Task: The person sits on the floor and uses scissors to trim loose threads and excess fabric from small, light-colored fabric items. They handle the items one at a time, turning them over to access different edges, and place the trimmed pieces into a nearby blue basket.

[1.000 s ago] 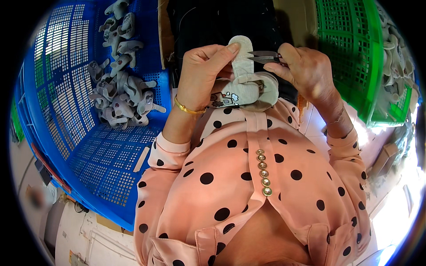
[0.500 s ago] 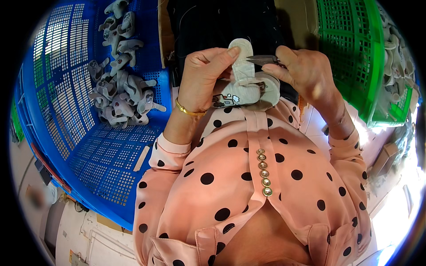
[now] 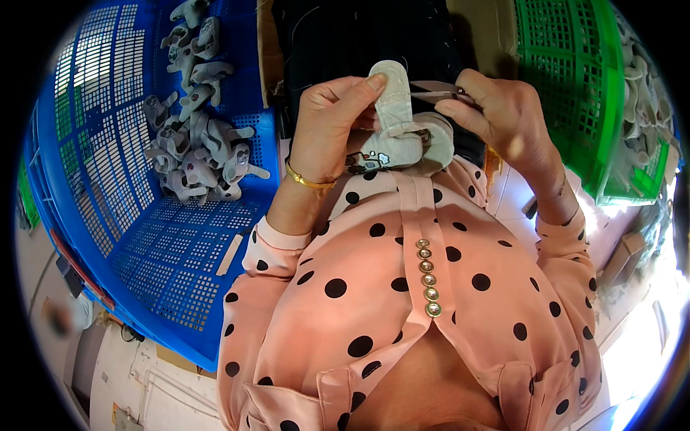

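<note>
Pinching the pale, round-ended strap [image 3: 393, 86] of a small cream fabric shoe [image 3: 408, 149] between thumb and forefinger, the person's left hand [image 3: 327, 122] holds it upright above the lap, with the shoe's body just in front of the hem of the pink blouse with black dots [image 3: 374, 287]. The right hand [image 3: 496, 111] is curled round a pair of dark-handled metal scissors [image 3: 437, 92], their tips pointing left at the strap's right edge; whether they touch it cannot be told. Half a second earlier the two blades lie together with their tips over the strap's edge; now they stand slightly parted and a little farther right, while the left hand's pinch and the strap's place are nearly the same. This suggests that a snip, or a try at one, is just over and that the strap is free of the blades for the moment, though any cut or loose thread there is too small to make out. To the left, a blue perforated plastic basket [image 3: 169, 266] carries a heap of small grey strapped shoes [image 3: 198, 161] toward its far end and right-hand edge, with a flat pale strip [image 3: 230, 255] near that same edge, closer to the person. To the right, a green perforated plastic basket [image 3: 568, 93] stands beside more pale, shoe-like pieces [image 3: 636, 118].
</note>
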Motion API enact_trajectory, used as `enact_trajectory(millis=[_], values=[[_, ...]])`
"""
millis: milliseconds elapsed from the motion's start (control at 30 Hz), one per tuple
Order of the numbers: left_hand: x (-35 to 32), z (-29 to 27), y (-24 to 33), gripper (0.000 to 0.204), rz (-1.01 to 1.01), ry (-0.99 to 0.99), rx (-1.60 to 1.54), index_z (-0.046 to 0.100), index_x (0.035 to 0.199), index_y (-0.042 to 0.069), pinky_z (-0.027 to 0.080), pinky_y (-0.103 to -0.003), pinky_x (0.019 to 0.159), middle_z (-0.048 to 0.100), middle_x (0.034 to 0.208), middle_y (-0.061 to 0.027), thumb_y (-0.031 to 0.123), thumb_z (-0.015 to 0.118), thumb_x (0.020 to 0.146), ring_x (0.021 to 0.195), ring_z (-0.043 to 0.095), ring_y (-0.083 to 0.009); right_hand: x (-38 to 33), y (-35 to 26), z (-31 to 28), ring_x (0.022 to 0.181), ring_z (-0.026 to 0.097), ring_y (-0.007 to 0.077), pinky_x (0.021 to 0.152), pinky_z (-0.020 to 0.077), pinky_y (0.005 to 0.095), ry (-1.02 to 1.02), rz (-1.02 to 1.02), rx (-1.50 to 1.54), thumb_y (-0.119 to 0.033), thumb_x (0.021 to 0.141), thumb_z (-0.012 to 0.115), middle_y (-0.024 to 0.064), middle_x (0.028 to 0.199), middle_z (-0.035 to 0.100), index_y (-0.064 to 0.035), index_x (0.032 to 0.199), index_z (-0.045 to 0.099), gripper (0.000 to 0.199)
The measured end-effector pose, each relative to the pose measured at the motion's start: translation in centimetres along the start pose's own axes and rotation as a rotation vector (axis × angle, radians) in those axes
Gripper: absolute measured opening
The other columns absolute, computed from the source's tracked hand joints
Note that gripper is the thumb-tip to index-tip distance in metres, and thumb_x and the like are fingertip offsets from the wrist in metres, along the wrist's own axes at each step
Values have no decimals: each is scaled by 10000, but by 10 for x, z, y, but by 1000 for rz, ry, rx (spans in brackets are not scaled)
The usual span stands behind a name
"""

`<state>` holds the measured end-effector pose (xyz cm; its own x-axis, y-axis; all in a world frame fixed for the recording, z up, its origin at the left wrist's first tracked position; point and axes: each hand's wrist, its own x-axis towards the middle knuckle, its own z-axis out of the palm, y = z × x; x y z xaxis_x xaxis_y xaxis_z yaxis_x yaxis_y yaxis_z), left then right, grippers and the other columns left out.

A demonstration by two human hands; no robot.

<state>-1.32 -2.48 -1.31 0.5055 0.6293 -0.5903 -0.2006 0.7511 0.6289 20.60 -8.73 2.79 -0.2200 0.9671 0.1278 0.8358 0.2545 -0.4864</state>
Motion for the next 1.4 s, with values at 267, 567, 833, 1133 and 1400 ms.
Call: enact_trajectory(millis=[267, 567, 833, 1133, 1400], values=[[-1, -1, -2, 191, 0, -9, -8, 721, 881, 10, 520, -192, 548, 701, 752, -60, 200, 698, 889, 597, 639, -81, 2, -6, -4, 455, 502, 267, 401, 362, 348, -68, -41, -200, -418, 833, 678, 79, 495, 443, -84, 709, 478, 408], [-3, -1, -3, 207, -22, -1, -4, 725, 904, 8, 506, -184, 541, 693, 738, -55, 213, 703, 887, 591, 632, -83, 0, -4, 1, 479, 501, 265, 429, 367, 351, -108, -24, -188, -400, 869, 650, 87, 530, 456, -67, 675, 471, 425], [1, -1, -5, 238, 21, -7, 72, 734, 902, 21, 483, -182, 554, 680, 716, -32, 258, 715, 881, 589, 595, -57, 6, -7, 5, 534, 464, 214, 533, 428, 321, -48, 400, 424, -382, 758, 777, 103, 631, 502, -12, 859, 572, 435], [1, -1, 0, 211, 65, 25, 245, 718, 901, 24, 536, -228, 557, 698, 765, -48, 231, 675, 900, 650, 658, -96, 17, 60, 29, 642, 621, 194, 613, 508, 291, 228, 402, -48, -165, 866, 681, 94, 780, 642, -38, 1008, 615, 202], [17, -17, -2, 197, 81, -26, 233, 722, 920, 39, 521, -232, 591, 708, 786, -47, 227, 666, 908, 647, 656, -101, 13, 60, 25, 652, 602, 146, 600, 477, 279, 161, 544, 328, -289, 859, 680, 95, 749, 652, -22, 957, 665, 284]])
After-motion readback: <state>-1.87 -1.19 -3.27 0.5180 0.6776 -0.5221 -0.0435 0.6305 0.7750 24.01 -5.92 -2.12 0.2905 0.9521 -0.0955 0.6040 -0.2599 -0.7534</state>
